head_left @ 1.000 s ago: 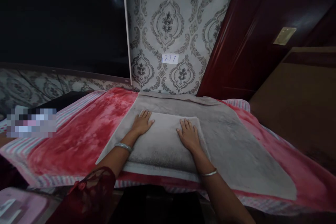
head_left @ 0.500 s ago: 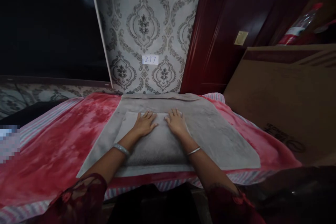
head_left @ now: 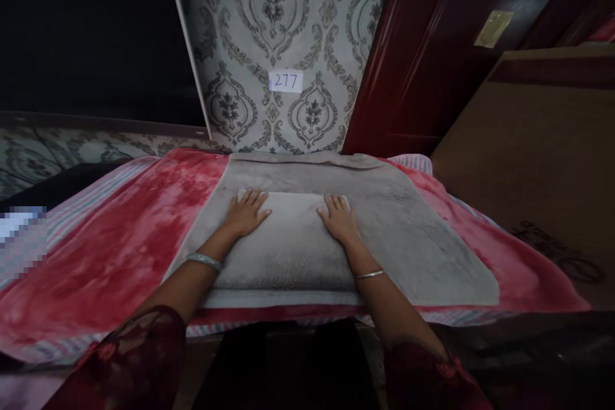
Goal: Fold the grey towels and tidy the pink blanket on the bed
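A folded light-grey plush cloth [head_left: 293, 237] lies flat on a larger grey cloth [head_left: 408, 230] with a fuzzy surface. My left hand [head_left: 246, 213] rests palm down on its far left corner, fingers stretched out. On the far right corner lies my right hand [head_left: 340, 216], also flat with its fingers extended. Neither hand grips anything. What lies under the palms is hidden. The far edge of the larger cloth is bunched into a low fold by the wall.
A red plush blanket [head_left: 129, 224] spreads beneath the grey cloths, over a striped sheet [head_left: 113, 182]. A big dark screen [head_left: 96, 38] stands at the back left. At the right is a large cardboard box [head_left: 523, 141]. A paper label [head_left: 286, 81] marked 277 is on the patterned wall.
My hands have moved apart toward the two far corners of the folded cloth, the left one leftward and the right one rightward. The camera view has shifted and come closer.
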